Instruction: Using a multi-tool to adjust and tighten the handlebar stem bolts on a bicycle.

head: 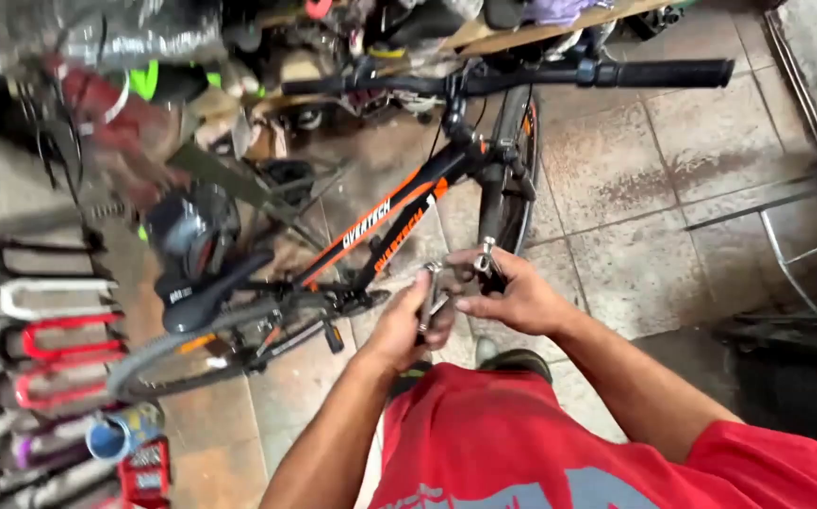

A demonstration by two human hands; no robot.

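My left hand (406, 322) grips a metal wrench-like tool (426, 297) held upright in front of my red shirt. My right hand (512, 292) pinches a small dark metal bicycle part (486, 261), right against the tool's upper end. Both hands meet above the tiled floor, just in front of a black and orange bicycle (399, 221) that stands facing away, its handlebar (616, 73) at the top and its black saddle (206, 292) to the left.
Several bicycle fork parts in white, red and black (41, 330) line the left edge. A cluttered pile of parts and bags (144, 85) fills the upper left. A metal frame rack (804, 245) stands at right. A blue can (121, 435) sits lower left.
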